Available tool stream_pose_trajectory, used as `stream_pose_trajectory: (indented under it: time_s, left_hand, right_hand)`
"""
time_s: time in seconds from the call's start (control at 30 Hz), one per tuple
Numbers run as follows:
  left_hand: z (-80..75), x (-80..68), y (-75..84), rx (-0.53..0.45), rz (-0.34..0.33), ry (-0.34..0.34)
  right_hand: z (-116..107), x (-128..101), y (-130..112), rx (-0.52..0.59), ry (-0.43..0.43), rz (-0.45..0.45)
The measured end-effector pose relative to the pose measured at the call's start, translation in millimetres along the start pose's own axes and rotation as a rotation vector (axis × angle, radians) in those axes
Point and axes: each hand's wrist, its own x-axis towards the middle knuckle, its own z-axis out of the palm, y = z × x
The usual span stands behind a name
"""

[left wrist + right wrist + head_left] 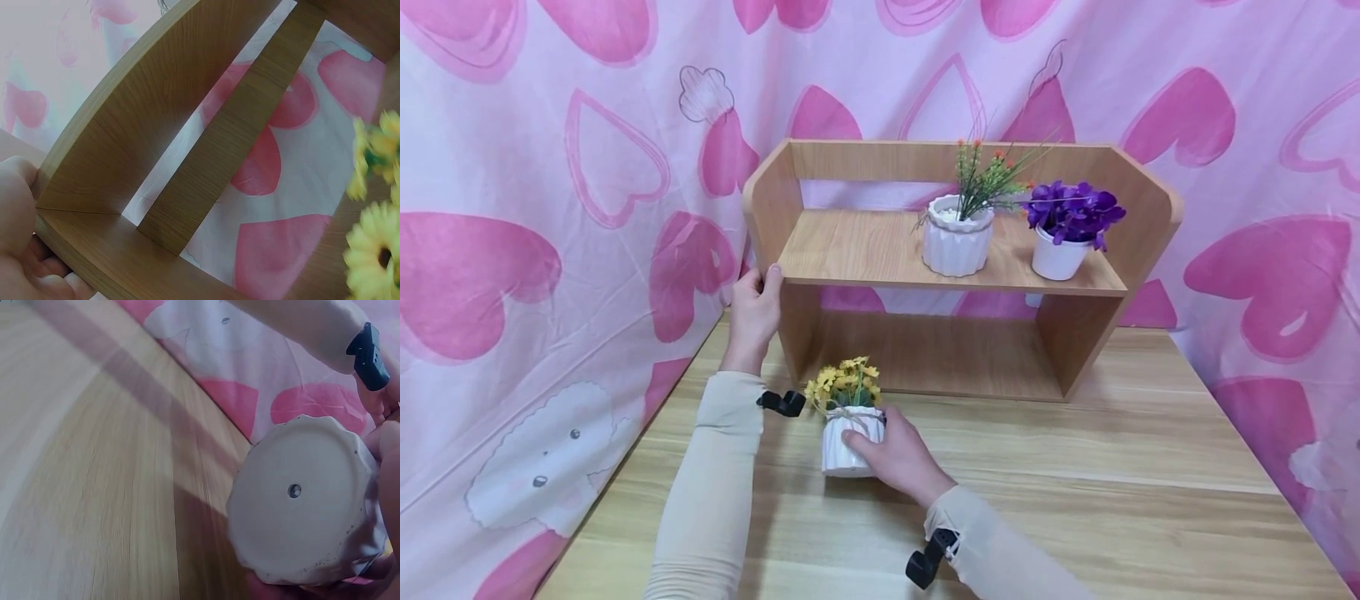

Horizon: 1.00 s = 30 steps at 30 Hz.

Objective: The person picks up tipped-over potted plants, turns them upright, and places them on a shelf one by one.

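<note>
A wooden two-level shelf (880,250) stands at the back of the table. My left hand (754,310) grips the front edge of the shelf's left side panel (125,144), thumb on the front. My right hand (891,457) holds a small white ribbed pot with yellow flowers (848,433) in front of the shelf. The right wrist view shows the pot's underside (300,500) raised off the tabletop. On the upper board stand a larger white ribbed pot with green sprigs (957,235) and a white pot of purple flowers (1063,237).
The light wooden table (1112,483) stretches to the right and toward me. A pink heart-patterned cloth (550,208) hangs behind and along both sides. The shelf's lower bay (925,350) holds nothing visible.
</note>
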Motion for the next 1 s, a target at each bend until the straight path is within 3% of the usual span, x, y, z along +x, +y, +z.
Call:
stream_pose_trajectory:
  time_s: [0.2, 0.73, 1.0]
  left_hand:
    - [-1.4, -1.0, 0.2, 0.011, -0.002, -0.01]
    - [0.0, 0.8, 3.9, 0.027, -0.021, -0.015]
    - [-1.0, -0.4, 3.3, 0.01, -0.048, -0.024]
  right_hand:
    - [-5.4, -4.7, 6.1, -0.014, 0.055, -0.062]
    - [-21.7, -11.9, 31.5, 0.118, 0.1, -0.297]
    - [-20.3, -15.3, 45.6, 0.066, 0.099, -0.446]
